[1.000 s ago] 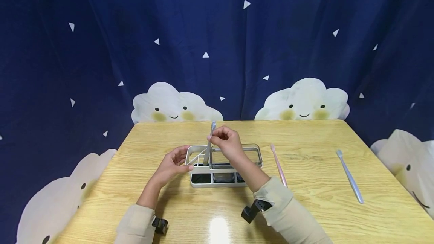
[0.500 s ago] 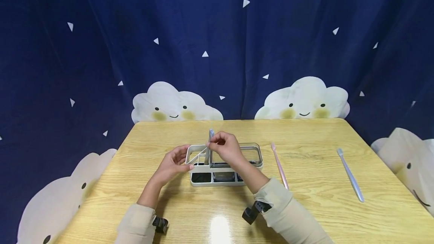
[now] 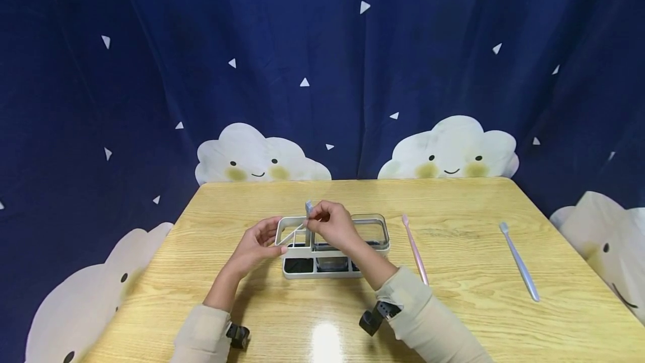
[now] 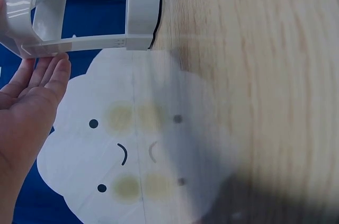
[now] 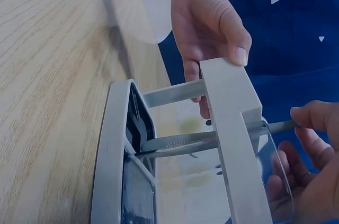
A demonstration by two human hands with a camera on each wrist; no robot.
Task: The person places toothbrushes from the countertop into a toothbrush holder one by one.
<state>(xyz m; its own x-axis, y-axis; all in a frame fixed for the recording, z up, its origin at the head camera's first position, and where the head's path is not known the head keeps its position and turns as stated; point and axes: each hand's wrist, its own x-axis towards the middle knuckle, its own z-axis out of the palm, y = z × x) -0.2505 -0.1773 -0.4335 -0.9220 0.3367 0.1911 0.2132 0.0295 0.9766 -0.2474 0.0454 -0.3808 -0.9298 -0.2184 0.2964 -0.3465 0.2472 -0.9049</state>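
Observation:
A white two-tier toothbrush holder [image 3: 332,253] stands on the table. My left hand [image 3: 253,248] grips its left end, the thumb on the upper frame's front and the fingers around the side; in the left wrist view the fingertips [image 4: 61,70] touch the frame. A grey-blue toothbrush [image 3: 309,206] stands upright in a small slot of the holder's left part. My right hand [image 3: 335,226] pinches it just below the bristles. In the right wrist view its handle [image 5: 185,143] passes through the upper frame, with its end down at the lower tray.
A clear cup [image 3: 370,228] sits in the holder's right part, partly behind my right hand. Right of it, a pink toothbrush [image 3: 415,251] and a light blue toothbrush [image 3: 519,262] lie on the wooden table [image 3: 468,296]. A blue cloud-print curtain [image 3: 353,71] hangs behind.
My right hand has moved down and slightly left, and the toothbrush has sunk deeper into the holder and become more upright. My left hand has stayed on the holder.

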